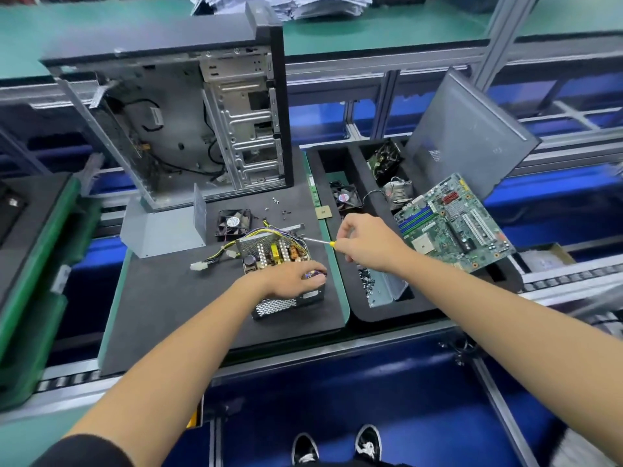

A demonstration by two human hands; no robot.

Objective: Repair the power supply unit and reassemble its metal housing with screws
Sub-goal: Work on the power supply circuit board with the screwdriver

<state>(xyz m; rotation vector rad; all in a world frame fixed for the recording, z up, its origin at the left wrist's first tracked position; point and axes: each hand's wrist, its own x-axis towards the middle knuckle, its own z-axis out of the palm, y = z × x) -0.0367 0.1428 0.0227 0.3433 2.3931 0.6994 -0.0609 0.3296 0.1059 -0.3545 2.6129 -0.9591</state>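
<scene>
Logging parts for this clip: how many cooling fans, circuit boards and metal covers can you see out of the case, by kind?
Loose cooling fans: 2, one on the mat, one in the tray
Circuit boards: 2, the motherboard and the board in the power supply unit
Bent metal cover: 1
Total: 5

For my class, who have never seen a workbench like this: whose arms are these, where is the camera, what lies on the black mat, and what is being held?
There is one picture, taken by a camera worn on a person's head, looking down at their own arms. On the black mat sits an open power supply, its circuit parts showing. The left hand rests on its near edge, fingers curled over it. The right hand holds a screwdriver, tip pointing at the supply's far corner. Behind lie a small fan, a bent metal cover, loose screws and an empty computer case. To the right, a circuit board lies in a black tray.
</scene>
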